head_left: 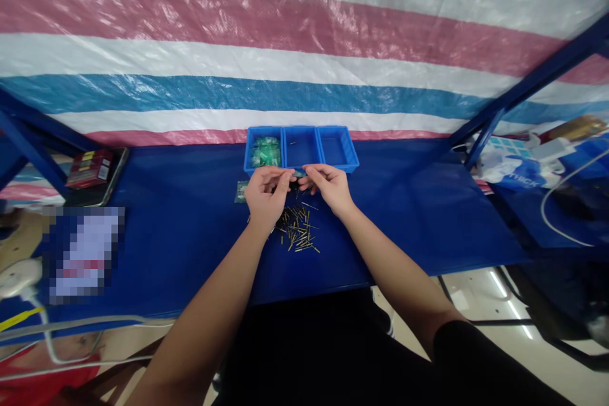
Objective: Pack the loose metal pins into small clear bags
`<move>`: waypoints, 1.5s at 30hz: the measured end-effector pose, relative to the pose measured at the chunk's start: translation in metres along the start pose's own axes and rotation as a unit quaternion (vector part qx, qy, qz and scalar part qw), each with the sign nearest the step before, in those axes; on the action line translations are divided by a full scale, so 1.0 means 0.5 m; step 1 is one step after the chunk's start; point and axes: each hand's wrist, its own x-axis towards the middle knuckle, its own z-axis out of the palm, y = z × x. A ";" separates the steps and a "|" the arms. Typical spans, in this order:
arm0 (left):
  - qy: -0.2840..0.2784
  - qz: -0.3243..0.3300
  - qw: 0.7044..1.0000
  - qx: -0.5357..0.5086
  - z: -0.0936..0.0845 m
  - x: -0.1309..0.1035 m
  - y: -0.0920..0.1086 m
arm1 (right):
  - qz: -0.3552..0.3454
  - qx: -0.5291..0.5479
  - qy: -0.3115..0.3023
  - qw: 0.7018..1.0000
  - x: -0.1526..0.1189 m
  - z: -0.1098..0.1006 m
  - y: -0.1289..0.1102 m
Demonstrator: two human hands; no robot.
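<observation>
I see my left hand (266, 193) and my right hand (330, 187) drawn together over the blue bench (404, 216), just in front of a row of three blue bins (301, 147). Between the two hands sits a small greenish part (299, 174); the fingers of both hands are pinched in toward it, thumb tips nearly meeting, but the part is too small for me to tell which hand truly grips it. Just below my hands lies a loose pile of thin brass pins (299, 231), scattered on the bench and partly under my left wrist. A small clear bag (241, 191) lies flat just left of my left hand. The leftmost bin holds green packets (265, 151); the middle one shows a tiny dark speck on its floor. Well off to the left, near the bench edge, rests a red box (89, 167) on a dark tray.
</observation>
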 end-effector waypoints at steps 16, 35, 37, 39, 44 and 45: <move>-0.040 -0.003 0.999 -0.008 0.000 0.006 -0.015 | -0.159 -0.120 0.048 0.979 -0.005 -0.001 0.009; -0.061 -0.038 0.996 0.051 -0.003 0.003 -0.028 | -0.154 -0.170 0.042 0.972 -0.008 -0.002 0.006; -0.068 -0.044 0.995 0.053 -0.006 0.002 -0.028 | -0.153 -0.176 0.041 0.972 -0.009 -0.003 0.006; -0.069 -0.052 0.994 0.062 -0.009 0.001 -0.031 | -0.154 -0.177 0.042 0.971 -0.009 -0.004 0.006; -0.057 -0.045 0.993 0.098 -0.016 0.004 -0.036 | -0.185 -0.188 0.051 0.963 -0.006 -0.009 0.009; -0.055 -0.039 0.993 0.101 -0.017 0.006 -0.035 | -0.176 -0.181 0.053 0.966 -0.006 -0.009 0.010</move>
